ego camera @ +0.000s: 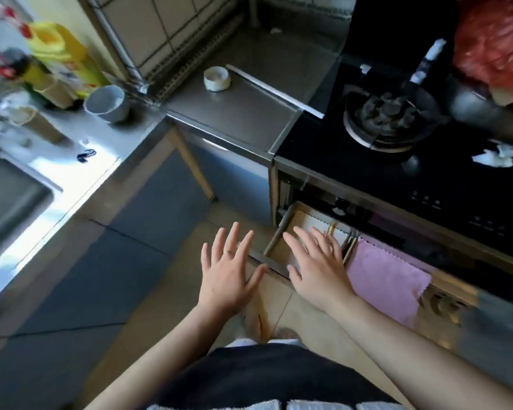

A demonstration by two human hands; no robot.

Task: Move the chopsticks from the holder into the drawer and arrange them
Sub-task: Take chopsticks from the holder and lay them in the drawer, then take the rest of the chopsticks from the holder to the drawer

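A drawer [279,236] stands pulled out under the black stove at centre right. Several chopsticks [348,244] lie in it, mostly hidden behind my right hand, beside a pink cloth [388,279] that drapes over the drawer front. My right hand [314,266] hovers flat over the drawer's left part, fingers spread, holding nothing. My left hand [228,270] is spread open too, just left of the drawer's front corner, above the floor. I see no chopstick holder that I can identify.
A black stove [427,179] carries a dark pan [391,113] on its burner. A steel counter [243,113] with a small white cup [216,79] lies behind. At left are a sink [9,202], a grey bowl [107,103] and blurred bottles.
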